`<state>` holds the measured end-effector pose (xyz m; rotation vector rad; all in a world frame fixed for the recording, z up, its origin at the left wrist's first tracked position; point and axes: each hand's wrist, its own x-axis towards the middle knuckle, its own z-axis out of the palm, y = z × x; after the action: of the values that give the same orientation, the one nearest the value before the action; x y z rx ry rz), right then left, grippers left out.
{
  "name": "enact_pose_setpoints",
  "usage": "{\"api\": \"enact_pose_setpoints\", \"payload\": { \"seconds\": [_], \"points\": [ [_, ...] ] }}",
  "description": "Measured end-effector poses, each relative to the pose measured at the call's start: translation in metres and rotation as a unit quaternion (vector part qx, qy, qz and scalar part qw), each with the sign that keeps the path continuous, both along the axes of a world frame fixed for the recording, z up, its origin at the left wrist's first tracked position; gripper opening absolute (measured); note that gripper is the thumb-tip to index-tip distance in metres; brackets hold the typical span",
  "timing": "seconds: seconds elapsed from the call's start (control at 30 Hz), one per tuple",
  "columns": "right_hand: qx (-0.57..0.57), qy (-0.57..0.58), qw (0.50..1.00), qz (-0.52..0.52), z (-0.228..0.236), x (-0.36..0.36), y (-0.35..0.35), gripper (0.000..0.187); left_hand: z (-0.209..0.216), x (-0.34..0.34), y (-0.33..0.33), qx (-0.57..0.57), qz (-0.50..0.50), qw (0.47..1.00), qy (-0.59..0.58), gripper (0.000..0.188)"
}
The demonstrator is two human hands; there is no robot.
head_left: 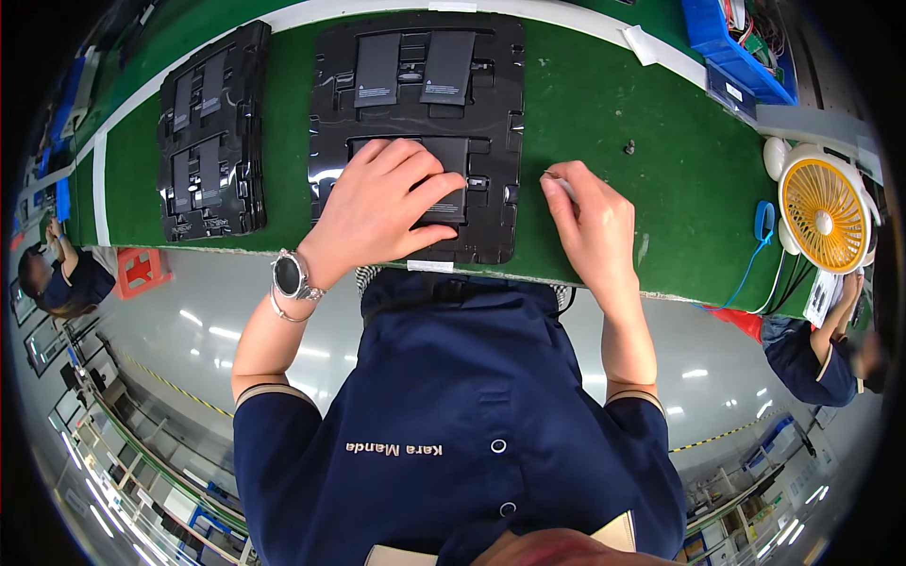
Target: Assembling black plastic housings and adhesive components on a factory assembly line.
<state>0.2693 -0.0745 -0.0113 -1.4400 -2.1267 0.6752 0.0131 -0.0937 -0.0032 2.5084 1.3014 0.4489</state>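
A black plastic tray [510, 104] lies on the green bench in front of me. Two flat black rectangular packs, like battery packs, sit in its far row: a left pack [377, 68] and a right pack [446, 66]. My left hand [382, 203] rests over the near row, thumb and forefinger spread apart. It partly covers another flat black pack [451, 201], and I cannot tell how firmly the fingertips touch it. To the right of the tray, my right hand [596, 219] is closed in a pinch above the bench; what it holds, if anything, is too small to name.
A stack of black trays [247, 123] with similar packs stands on the left. On the right are a yellow-and-white fan [823, 215], a blue coiled strap [763, 221] and a blue bin [703, 28] of parts. A small dark bit [629, 147] lies on the bench. Co-workers sit at both sides.
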Motion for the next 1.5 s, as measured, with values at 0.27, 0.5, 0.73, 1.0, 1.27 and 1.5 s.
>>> {"api": "enact_pose_setpoints", "payload": {
  "seconds": [0.27, 0.5, 0.73, 1.0, 1.27, 1.5],
  "points": [
    [-0.070, 0.062, 0.995, -0.019, -0.001, -0.003, -0.008, 0.010, -0.010, -0.008, -0.001, 0.121, -0.028, 0.991, -0.044, 0.048],
    [-0.121, 0.139, 0.983, -0.004, 0.011, -0.011, -0.012, 0.011, 0.018, 0.016, -0.013, -0.423, 0.232, 0.703, -0.522, 0.071],
    [-0.097, 0.189, 0.977, 0.028, 0.034, -0.020, -0.015, 0.007, 0.030, 0.026, -0.028, -0.498, 0.173, 0.625, -0.576, 0.050],
    [-0.018, 0.159, 0.986, 0.055, 0.056, -0.032, -0.007, 0.003, 0.028, 0.036, -0.012, -0.407, 0.178, 0.676, -0.589, 0.019],
    [0.067, 0.150, 0.986, 0.022, 0.048, -0.043, 0.000, 0.005, 0.037, 0.046, -0.005, -0.350, 0.231, 0.695, -0.584, 0.016],
    [0.046, 0.135, 0.988, 0.052, 0.051, -0.045, -0.001, 0.004, 0.032, 0.044, -0.007, -0.367, 0.230, 0.677, -0.596, 0.012]
  ]
}}
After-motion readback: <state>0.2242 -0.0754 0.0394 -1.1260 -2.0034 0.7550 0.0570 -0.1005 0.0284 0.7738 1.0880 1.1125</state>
